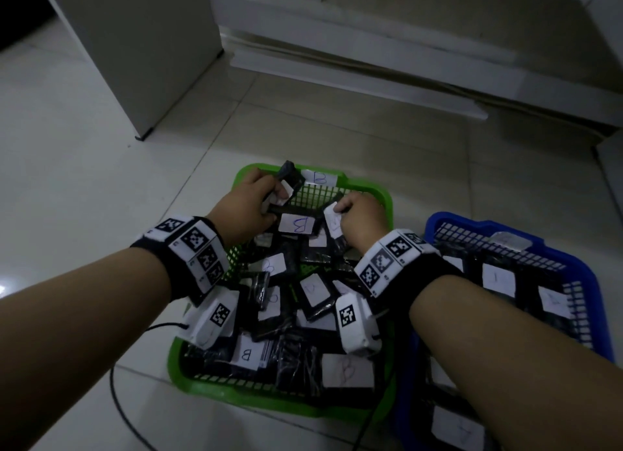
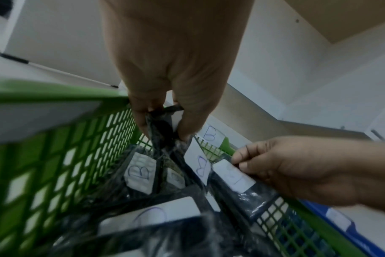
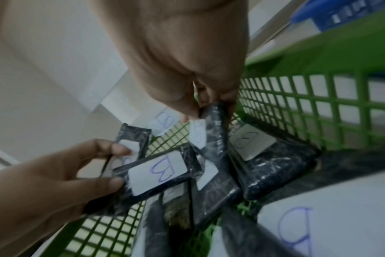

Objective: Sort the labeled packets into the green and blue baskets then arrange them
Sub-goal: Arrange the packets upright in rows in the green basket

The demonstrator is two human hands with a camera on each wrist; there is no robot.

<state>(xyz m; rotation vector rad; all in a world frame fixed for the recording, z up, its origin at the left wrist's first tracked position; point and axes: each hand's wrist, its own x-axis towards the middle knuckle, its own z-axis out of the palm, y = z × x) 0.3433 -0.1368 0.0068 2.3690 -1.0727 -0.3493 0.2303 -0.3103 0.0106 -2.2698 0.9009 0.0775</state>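
The green basket [image 1: 379, 189] sits on the floor, filled with several black packets bearing white "B" labels [image 1: 247, 353]. To its right stands the blue basket [image 1: 573, 262] with its own labeled black packets [image 1: 499, 278]. My left hand [image 1: 269, 197] is at the green basket's far left corner and grips two black packets [image 3: 156, 172], thumb on the front one's "B" label. My right hand [image 1: 340, 209], near the far right side, pinches the top of another black packet [image 3: 212, 121] with a white label [image 2: 233, 176]. Both hands stay inside the green basket.
A white "B" tag [image 1: 318, 177] is stuck on the green basket's far rim. A white cabinet [image 1: 135, 46] stands at the back left, and a low white ledge [image 1: 371, 79] runs along the wall behind. A black cable [image 1: 124, 417] trails over the tiled floor at the front left.
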